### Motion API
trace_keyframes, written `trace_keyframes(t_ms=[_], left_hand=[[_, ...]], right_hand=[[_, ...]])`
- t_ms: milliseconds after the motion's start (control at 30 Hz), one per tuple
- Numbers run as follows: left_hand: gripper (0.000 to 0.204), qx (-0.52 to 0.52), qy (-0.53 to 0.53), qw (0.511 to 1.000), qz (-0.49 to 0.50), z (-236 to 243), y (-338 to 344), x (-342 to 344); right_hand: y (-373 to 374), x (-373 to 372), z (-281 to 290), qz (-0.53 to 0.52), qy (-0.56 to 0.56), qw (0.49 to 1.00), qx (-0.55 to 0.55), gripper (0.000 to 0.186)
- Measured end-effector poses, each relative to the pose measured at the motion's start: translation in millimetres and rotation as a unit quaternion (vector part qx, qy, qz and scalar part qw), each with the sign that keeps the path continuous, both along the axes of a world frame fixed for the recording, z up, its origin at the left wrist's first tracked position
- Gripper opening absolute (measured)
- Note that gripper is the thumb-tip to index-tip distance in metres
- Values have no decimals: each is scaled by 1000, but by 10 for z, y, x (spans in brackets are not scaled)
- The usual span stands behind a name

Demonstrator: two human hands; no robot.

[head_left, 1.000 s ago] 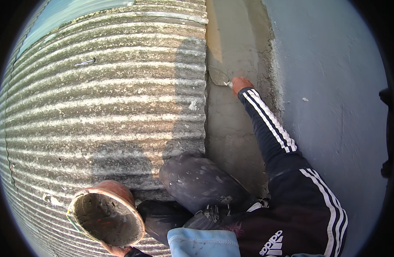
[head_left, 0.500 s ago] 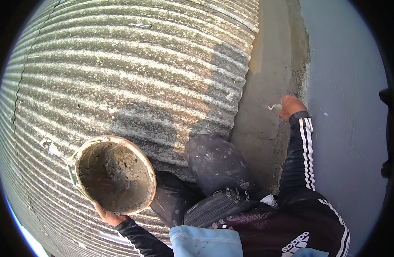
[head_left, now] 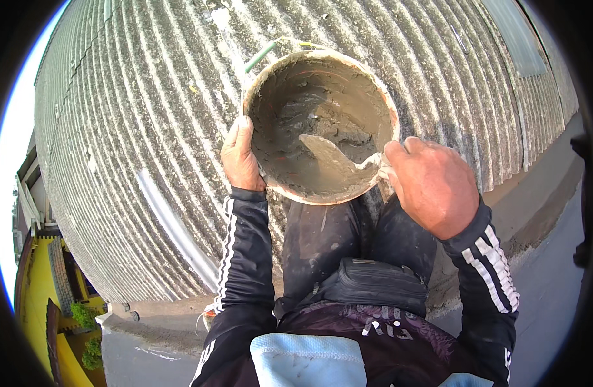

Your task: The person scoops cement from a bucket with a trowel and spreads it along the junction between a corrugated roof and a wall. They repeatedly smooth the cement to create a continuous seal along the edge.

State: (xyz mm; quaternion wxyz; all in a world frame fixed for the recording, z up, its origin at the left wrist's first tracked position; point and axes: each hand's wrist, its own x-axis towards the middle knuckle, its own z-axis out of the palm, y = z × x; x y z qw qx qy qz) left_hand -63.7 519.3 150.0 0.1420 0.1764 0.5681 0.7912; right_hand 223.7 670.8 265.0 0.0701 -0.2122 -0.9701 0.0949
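Note:
A round bucket (head_left: 261,103) coated inside with mortar is in front of me above my knees. My left hand (head_left: 241,161) is closed on its left rim, with the thumb on the edge. Wet grey-brown mortar (head_left: 345,116) lines the wall and lies on the bottom. My right hand (head_left: 435,184) is closed round the handle of a trowel (head_left: 332,155) at the bucket's right rim. The trowel's pointed, mortar-smeared blade reaches inside over the mortar. The handle is mostly hidden by my fingers.
Corrugated roof sheets (head_left: 161,116) spread around the bucket. A smoothed mortar strip (head_left: 535,222) runs along the roof edge beside a grey wall (head_left: 554,277) at right. At lower left, past a ledge (head_left: 148,342), lie a yellow building (head_left: 35,284) and green plants (head_left: 83,316).
My right hand has come from the mortar strip by the wall to the bucket with the trowel. The bucket in my left hand now sits more central in view. My view has turned left.

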Motion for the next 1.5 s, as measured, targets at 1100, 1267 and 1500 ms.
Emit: trace_keyframes(t_ms=[1100, 1267, 1500], left_hand=[[66, -53, -44, 992, -102, 65, -5, 77], [65, -118, 32, 992, -40, 3, -21, -30], [52, -174, 67, 982, -19, -26, -79, -116]], right_hand=[[510, 1553, -2140, -375, 379, 797, -285, 42], [437, 2510, -3239, -654, 266, 669, -234, 47], [-96, 2619, -4139, -755, 117, 549, -340, 45]])
